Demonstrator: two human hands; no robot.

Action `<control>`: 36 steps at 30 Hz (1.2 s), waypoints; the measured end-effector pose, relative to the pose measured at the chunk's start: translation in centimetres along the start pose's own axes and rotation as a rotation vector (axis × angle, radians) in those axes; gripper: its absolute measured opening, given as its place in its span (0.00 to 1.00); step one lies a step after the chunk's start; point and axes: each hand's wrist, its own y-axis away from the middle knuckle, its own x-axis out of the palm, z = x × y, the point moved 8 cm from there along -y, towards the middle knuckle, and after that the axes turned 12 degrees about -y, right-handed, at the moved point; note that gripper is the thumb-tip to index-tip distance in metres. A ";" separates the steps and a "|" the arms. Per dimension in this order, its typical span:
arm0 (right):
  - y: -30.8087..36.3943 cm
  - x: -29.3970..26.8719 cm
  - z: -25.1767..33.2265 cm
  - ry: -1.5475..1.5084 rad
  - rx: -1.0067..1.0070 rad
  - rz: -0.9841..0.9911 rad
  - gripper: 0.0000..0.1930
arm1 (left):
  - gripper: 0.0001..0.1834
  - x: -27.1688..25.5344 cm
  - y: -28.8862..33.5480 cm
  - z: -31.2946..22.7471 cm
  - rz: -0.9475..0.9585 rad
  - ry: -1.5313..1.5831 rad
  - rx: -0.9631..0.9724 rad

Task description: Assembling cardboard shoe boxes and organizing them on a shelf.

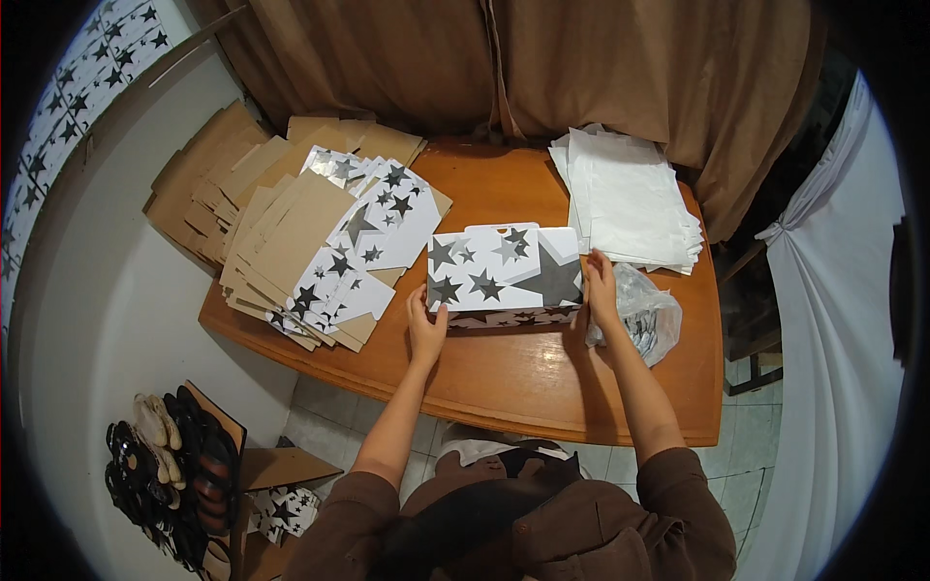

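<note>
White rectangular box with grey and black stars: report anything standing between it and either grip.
Nothing visible does: the left-hand grip and right-hand grip touch the box at opposite ends. The translucent plastic bag lies right of the box, not between.

Smooth cardboard box (504, 266); glossy wooden table (504, 378); cloth curtain (620, 73).

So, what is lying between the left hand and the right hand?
A white box with grey stars lies between the left hand and the right hand, as the head view shows.
</note>
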 end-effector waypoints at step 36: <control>24.2 17.7 11.5 -0.168 -0.246 -0.026 0.13 | 0.52 -2.1 11.2 -9.9 0.503 -0.243 0.443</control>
